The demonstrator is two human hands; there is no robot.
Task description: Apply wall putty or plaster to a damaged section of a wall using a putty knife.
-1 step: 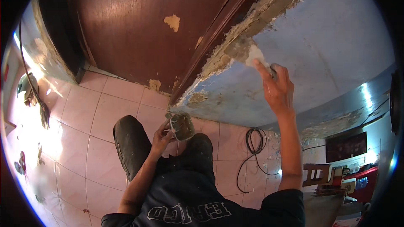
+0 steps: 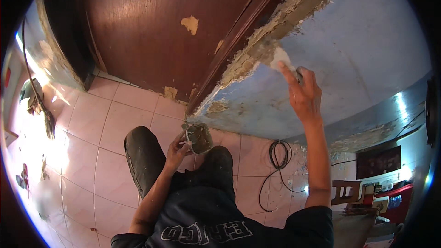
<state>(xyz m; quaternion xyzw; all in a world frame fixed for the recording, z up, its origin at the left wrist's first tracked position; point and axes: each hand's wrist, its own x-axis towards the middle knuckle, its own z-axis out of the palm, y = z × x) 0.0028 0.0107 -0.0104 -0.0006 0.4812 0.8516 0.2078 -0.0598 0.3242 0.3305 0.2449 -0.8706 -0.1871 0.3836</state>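
Observation:
My right hand (image 2: 303,89) grips a putty knife (image 2: 280,57), its blade against the rough grey-brown plaster strip (image 2: 308,0) between the brown door frame and the blue wall (image 2: 353,41). Low in the middle, my left hand (image 2: 177,149) holds a small plastic container (image 2: 198,138) smeared with grey-brown material, above my bent knees. The brown wooden door (image 2: 151,27) has pale chipped patches, and the plaster along its frame is crumbly and uneven.
Pink floor tiles (image 2: 115,165) lie around my legs. A coiled black cable (image 2: 279,158) is at the wall's foot. A wooden chair (image 2: 344,192), a dark screen (image 2: 377,160) and clutter are at the lower right. A cord (image 2: 32,87) hangs at the far left.
My right hand and the putty knife have shifted very slightly up along the plaster edge. The left hand and container look almost unchanged.

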